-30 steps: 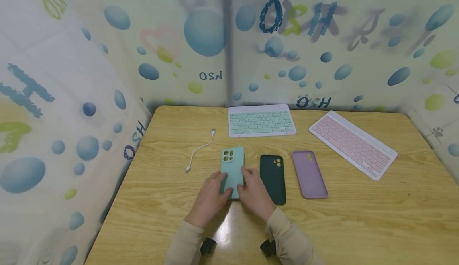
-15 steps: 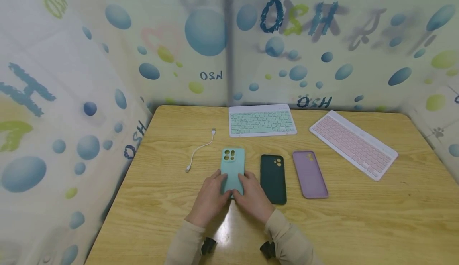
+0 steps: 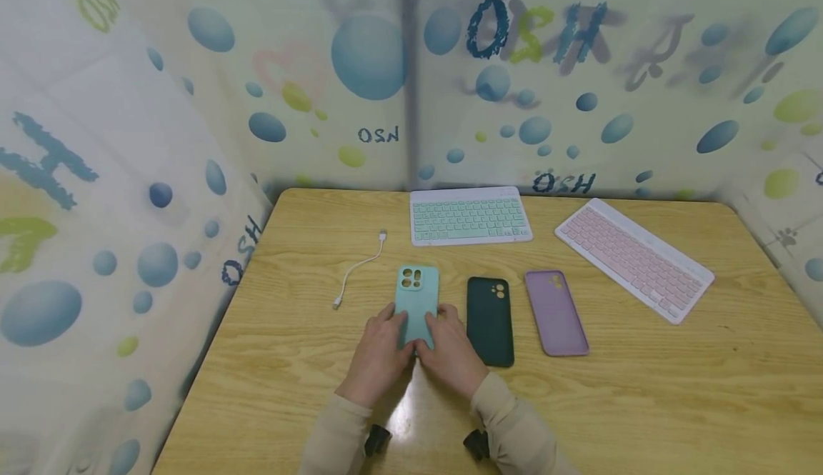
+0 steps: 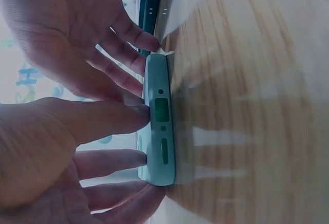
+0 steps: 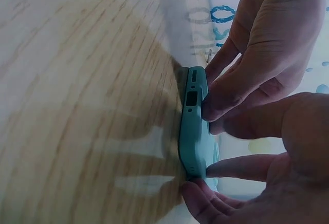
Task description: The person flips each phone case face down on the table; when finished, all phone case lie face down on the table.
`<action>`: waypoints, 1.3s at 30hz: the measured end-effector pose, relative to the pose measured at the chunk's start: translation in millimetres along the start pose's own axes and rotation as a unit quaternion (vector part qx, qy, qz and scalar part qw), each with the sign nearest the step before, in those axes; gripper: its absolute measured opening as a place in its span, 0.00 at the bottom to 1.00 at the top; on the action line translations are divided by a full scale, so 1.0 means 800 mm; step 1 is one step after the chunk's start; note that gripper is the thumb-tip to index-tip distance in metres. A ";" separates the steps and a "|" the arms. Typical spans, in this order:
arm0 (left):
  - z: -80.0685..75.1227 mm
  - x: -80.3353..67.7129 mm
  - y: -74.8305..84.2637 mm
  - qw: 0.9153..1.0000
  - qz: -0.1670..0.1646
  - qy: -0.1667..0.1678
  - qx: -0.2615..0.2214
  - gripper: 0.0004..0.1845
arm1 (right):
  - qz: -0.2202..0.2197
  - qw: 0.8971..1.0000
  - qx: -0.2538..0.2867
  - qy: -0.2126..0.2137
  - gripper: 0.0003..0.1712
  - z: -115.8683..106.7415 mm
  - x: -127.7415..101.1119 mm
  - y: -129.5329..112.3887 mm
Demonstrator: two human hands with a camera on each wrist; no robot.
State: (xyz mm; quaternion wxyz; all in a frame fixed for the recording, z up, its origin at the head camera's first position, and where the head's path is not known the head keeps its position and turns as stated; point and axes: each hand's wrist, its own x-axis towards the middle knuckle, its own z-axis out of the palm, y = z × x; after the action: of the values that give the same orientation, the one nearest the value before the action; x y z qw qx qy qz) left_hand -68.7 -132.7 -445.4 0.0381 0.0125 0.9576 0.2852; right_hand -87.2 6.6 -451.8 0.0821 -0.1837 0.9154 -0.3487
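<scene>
The mint case lies on the counter between the two hands, long axis running forward, camera end farthest. Left hand and right hand are about equally near, each gripping the close half from its own side, fingers part-bent, thumbs nearly meeting at the near end.

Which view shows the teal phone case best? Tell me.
The head view: the teal phone case shows its back and camera cutouts, though the left hand and right hand overlap its lower part. Both wrist views mainly show its bottom edge, openings included.
</scene>
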 end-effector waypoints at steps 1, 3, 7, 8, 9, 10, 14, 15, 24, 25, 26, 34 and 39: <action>0.000 0.000 0.001 1.000 -0.002 -0.001 0.000 0.28 | 0.003 1.000 0.000 -0.002 0.22 0.000 0.000 0.000; -0.001 -0.001 0.001 1.000 -0.003 -0.004 -0.002 0.28 | 0.008 1.000 -0.002 -0.005 0.22 -0.001 0.000 -0.001; -0.001 -0.002 0.001 1.000 -0.007 -0.009 -0.007 0.28 | 0.010 1.000 -0.009 -0.012 0.21 -0.002 0.001 -0.003; -0.001 -0.002 0.001 1.000 -0.007 -0.010 -0.008 0.28 | 0.009 1.000 -0.010 -0.012 0.21 -0.002 0.001 -0.003; -0.002 -0.002 0.001 1.000 -0.007 -0.011 -0.009 0.28 | 0.007 1.000 -0.011 -0.012 0.21 -0.002 0.001 -0.003; -0.002 -0.002 0.000 1.000 -0.007 -0.010 -0.010 0.28 | 0.006 1.000 -0.011 -0.012 0.21 -0.002 0.000 -0.002; -0.002 -0.003 0.001 1.000 -0.004 -0.008 -0.009 0.28 | -0.005 1.000 -0.020 -0.006 0.19 -0.001 0.000 -0.002; -0.001 -0.003 0.001 1.000 -0.002 -0.008 -0.008 0.28 | -0.008 1.000 -0.023 -0.004 0.19 -0.001 -0.001 -0.002; -0.001 -0.003 0.002 1.000 0.004 -0.008 -0.012 0.27 | -0.016 0.999 -0.032 0.005 0.17 -0.001 -0.003 -0.001; -0.001 -0.003 0.002 1.000 0.004 -0.008 -0.012 0.27 | -0.018 0.999 -0.033 0.006 0.17 -0.001 -0.004 -0.001; -0.001 -0.003 0.002 1.000 0.004 -0.009 -0.012 0.27 | -0.019 0.999 -0.032 0.007 0.17 -0.001 -0.004 -0.001; 0.000 -0.003 0.003 1.000 0.003 -0.007 0.000 0.27 | 0.020 0.999 0.023 -0.025 0.26 -0.007 -0.009 0.001; 0.000 -0.005 0.006 1.000 0.011 0.014 0.007 0.27 | 0.028 0.998 0.051 -0.014 0.25 -0.021 -0.015 0.003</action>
State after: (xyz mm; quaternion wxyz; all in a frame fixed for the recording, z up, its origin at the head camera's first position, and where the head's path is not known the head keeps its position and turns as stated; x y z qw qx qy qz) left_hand -64.6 -128.8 -442.4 0.0213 0.0195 0.9598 0.2793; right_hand -81.7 22.9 -440.6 0.1135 -0.1581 0.9001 -0.3898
